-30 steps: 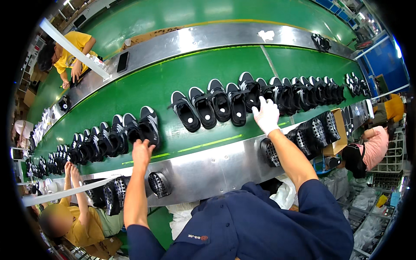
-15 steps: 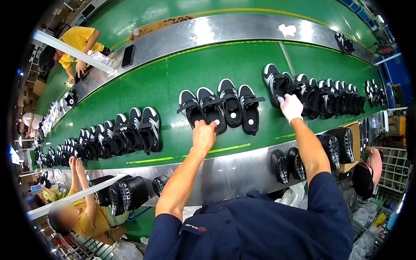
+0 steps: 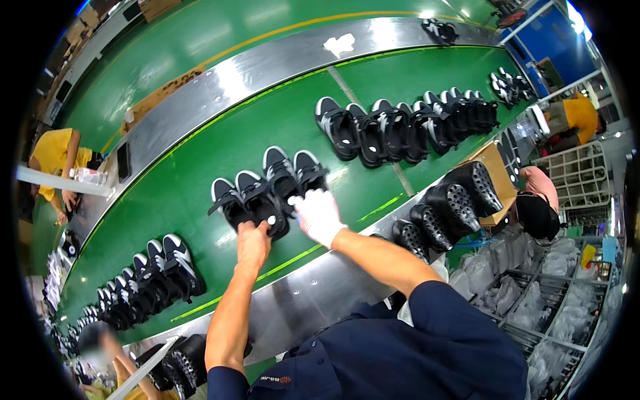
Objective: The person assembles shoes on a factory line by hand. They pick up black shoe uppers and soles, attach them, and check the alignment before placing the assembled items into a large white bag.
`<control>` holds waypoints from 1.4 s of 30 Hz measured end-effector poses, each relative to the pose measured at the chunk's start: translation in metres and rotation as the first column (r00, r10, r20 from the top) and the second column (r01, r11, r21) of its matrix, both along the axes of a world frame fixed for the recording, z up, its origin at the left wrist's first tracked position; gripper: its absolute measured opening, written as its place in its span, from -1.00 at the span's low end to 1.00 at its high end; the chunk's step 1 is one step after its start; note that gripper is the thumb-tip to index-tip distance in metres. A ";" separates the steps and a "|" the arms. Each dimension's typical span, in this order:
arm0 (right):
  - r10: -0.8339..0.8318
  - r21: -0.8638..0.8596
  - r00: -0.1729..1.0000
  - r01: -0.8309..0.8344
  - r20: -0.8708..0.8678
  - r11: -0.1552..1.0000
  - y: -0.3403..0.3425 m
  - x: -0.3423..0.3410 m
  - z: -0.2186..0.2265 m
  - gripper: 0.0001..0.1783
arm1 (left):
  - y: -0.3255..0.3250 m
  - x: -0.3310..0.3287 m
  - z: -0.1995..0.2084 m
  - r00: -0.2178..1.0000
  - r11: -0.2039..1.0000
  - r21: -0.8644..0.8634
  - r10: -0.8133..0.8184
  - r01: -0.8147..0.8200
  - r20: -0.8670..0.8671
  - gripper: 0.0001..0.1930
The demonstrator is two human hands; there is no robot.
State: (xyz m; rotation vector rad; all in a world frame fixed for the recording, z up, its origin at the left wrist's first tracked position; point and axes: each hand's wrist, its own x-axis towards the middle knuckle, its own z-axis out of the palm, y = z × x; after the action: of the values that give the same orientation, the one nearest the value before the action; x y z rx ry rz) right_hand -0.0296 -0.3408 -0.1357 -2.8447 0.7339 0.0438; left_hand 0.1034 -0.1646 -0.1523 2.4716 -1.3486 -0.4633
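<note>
Four-abreast would be the look of the small middle group of black sneakers with grey-white toes on the green belt; their toes point away from me. My bare left hand is closed round the heel of a black sneaker on the group's left side. At the group's right side, my white-gloved right hand has its fingers closed at the heel of another sneaker. The fingertips of both hands are partly hidden inside the shoes.
A longer row of sneakers stands farther right, another row at left. Black shoe lasts line the near metal edge by a cardboard box. A phone lies on the far metal ledge; co-workers stand left and right.
My right hand has let go of the sneaker at the right row's near end and moved left to the middle group. My left hand stays at its sneaker. The view has turned.
</note>
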 end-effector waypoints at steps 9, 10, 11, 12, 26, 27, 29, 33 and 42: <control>-0.021 -0.183 0.999 0.013 -0.038 0.983 -0.116 -0.005 -0.006 -0.68 | -0.124 -0.030 -0.018 0.996 0.996 0.039 0.081 -0.080 -0.033 -0.68; -0.010 -0.146 1.000 0.008 -0.016 0.989 -0.122 0.001 -0.010 -0.65 | -0.124 -0.027 -0.011 0.992 0.993 0.073 0.095 -0.089 -0.078 -0.62; -0.009 -0.097 0.999 0.005 -0.036 0.995 -0.116 0.007 -0.006 -0.63 | -0.117 -0.029 -0.003 0.988 0.986 0.102 0.137 -0.129 -0.072 -0.57; -0.004 -0.123 0.998 -0.005 -0.068 0.992 -0.112 0.012 -0.003 -0.62 | -0.107 -0.036 0.007 0.981 0.976 0.133 0.183 -0.173 -0.064 -0.51; 0.751 0.798 0.644 -0.373 -0.145 0.474 0.157 -0.060 0.061 -0.64 | 0.233 -0.347 0.026 0.399 0.431 -0.033 0.801 -0.902 -0.447 -0.79; 0.804 0.787 0.558 -0.393 -0.208 0.476 0.187 -0.070 0.050 -0.57 | 0.266 -0.378 0.025 0.263 0.315 0.060 0.870 -0.947 -0.417 -0.78; 0.860 0.679 0.439 -0.549 -0.261 0.487 0.239 -0.081 0.033 -0.45 | 0.317 -0.445 0.015 -0.009 0.058 0.438 0.989 -0.897 -0.149 -0.72; 0.891 0.447 0.332 -0.776 -0.310 0.444 0.313 -0.105 0.015 -0.38 | 0.378 -0.636 -0.051 -0.353 -0.174 0.532 0.900 -0.828 -0.255 -0.75; 0.880 0.304 0.333 -0.846 -0.340 0.438 0.325 -0.125 -0.020 -0.53 | 0.409 -0.794 -0.135 -0.684 -0.411 0.590 0.630 -0.695 -0.367 -0.71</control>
State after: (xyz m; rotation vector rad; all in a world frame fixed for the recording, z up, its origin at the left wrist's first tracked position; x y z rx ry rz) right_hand -0.1547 -0.0156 -0.1553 -2.7670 -0.8630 0.9068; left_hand -0.6909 0.2449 -0.2874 1.6790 1.4672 -0.6105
